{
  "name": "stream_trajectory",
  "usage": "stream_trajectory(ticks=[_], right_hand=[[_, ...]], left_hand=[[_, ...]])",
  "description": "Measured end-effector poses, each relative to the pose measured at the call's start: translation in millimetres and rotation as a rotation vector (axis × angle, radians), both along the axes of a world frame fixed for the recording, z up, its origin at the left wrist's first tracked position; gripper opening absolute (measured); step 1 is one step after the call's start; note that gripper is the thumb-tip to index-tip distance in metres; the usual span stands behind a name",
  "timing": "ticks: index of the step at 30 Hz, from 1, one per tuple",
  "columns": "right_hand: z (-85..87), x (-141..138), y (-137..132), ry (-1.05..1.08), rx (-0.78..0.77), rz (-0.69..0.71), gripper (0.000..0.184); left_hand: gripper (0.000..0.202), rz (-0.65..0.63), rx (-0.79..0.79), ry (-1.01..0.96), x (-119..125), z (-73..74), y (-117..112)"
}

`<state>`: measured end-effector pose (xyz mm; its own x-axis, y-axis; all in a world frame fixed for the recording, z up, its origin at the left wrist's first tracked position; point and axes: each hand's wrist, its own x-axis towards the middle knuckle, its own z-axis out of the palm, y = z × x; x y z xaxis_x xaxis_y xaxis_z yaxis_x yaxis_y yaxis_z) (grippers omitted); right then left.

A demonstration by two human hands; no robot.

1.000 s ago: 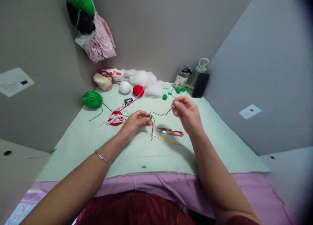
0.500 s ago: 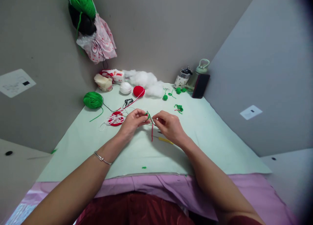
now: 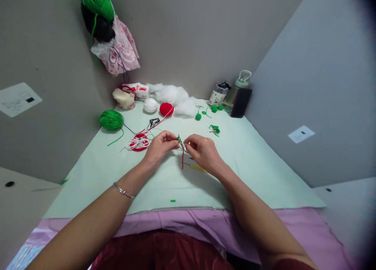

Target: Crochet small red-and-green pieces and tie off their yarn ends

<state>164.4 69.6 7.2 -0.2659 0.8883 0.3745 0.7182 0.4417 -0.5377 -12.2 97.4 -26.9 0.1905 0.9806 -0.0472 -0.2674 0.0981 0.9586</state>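
My left hand pinches a small green crochet piece with red and black yarn tails hanging from it. Close beside it, my right hand is closed in a pinch on the black thread at the piece; whether a needle is in the fingers I cannot make out. Both hands hover just above the pale green mat. A yellow-handled crochet hook lies under my right hand, which hides the snips.
Green yarn ball at the left, red and white yarn pile, white ball, red ball, stuffing, small green pieces, a jar, a bottle and a dark phone at the back.
My right hand came down and left from its raised position with the black thread taut, and now meets my left hand at the green piece. The left hand stayed put.
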Motion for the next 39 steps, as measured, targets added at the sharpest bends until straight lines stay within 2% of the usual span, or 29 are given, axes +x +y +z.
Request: stream_trajectory(ticks=[5, 12, 17, 20, 27, 32, 36, 39], right_hand=[[-2.2, -1, 1, -0.051, -0.047, -0.030, 0.015], [-10.3, -5, 1, -0.052, -0.022, -0.056, 0.013], [-11.6, -9, 0, 0.025, 0.042, -0.055, 0.013], [-12.4, -11, -1, 0.087, 0.083, -0.055, 0.011], [-13.0, -12, -2, 0.224, 0.231, -0.064, 0.010], [-13.6, -11, -1, 0.270, 0.288, -0.071, 0.010], [-15.6, -10, 0, 0.260, 0.296, -0.064, 0.010], [-16.4, -10, 1, 0.267, 0.290, -0.078, 0.010]], left_hand=[[0.021, 0.006, 0.130, 0.155, 3, -0.3, -4], [0.016, 0.063, 0.239, 0.269, 3, 2.4, -8], [0.013, 0.092, 0.232, 0.205, 3, 3.9, -10], [0.011, 0.125, 0.283, 0.161, 5, 6.7, -13], [0.015, 0.082, 0.361, -0.063, 6, 11.8, -17], [0.015, 0.054, 0.379, -0.013, 4, 16.3, -21], [0.036, -0.009, 0.387, 0.054, 3, 18.5, -26], [0.036, 0.033, 0.411, 0.088, 3, 16.6, -27]])
